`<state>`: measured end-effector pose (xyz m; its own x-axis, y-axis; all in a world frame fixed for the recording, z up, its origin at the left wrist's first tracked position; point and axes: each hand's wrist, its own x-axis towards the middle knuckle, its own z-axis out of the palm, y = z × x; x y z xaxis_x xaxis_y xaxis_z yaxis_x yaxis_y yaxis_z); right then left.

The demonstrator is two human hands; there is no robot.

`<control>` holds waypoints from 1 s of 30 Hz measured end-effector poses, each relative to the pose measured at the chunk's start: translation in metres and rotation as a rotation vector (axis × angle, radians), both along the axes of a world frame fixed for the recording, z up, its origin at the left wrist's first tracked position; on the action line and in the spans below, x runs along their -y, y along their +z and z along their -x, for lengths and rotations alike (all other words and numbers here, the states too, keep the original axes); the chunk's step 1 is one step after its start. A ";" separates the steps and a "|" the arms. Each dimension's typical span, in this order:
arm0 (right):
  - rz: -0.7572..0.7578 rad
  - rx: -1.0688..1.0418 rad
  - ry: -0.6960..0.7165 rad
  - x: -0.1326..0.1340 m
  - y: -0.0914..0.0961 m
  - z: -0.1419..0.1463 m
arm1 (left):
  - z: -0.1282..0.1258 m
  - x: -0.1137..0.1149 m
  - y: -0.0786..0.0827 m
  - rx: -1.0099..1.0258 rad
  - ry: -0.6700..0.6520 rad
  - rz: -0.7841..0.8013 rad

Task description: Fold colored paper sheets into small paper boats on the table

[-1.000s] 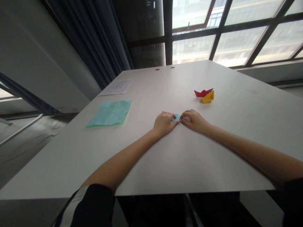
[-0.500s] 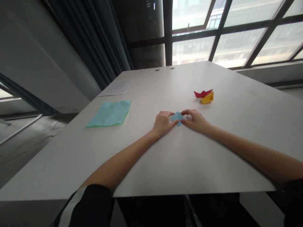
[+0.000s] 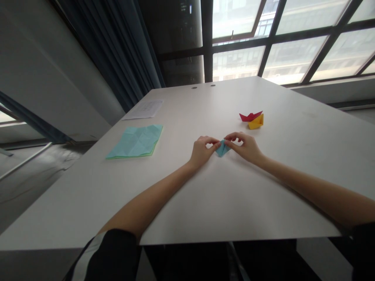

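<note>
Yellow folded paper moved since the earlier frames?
No. Judged against the table's far edge, the yellow folded paper keeps its place; only the whole view shifted slightly.

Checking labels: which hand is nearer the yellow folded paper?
Right: the right hand is just nearside of the yellow folded paper; the left hand is farther, left of it and nearside.

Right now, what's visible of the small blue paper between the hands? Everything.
The small blue paper is matte and folded, one corner pointing toward the person, with a crease or flap edge near its middle. The left hand pinches one side, the right hand the other, partly covering it. Whether it touches the table is unclear.
</note>
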<state>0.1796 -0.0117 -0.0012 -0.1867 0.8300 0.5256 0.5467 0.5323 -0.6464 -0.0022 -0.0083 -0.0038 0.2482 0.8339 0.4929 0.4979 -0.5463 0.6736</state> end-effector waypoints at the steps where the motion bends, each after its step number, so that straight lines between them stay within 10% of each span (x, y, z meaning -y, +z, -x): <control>1: -0.004 0.002 0.007 0.000 0.000 0.000 | 0.000 0.001 0.001 0.001 -0.012 -0.008; 13: -0.012 0.057 0.030 -0.002 0.000 -0.001 | -0.002 -0.003 -0.002 0.213 0.013 0.090; 22: 0.200 -0.500 -0.063 -0.017 -0.010 -0.005 | -0.008 -0.009 -0.009 0.667 -0.128 0.513; 30: 0.353 -0.637 0.024 -0.010 -0.010 0.002 | -0.011 -0.004 -0.009 0.782 -0.228 0.588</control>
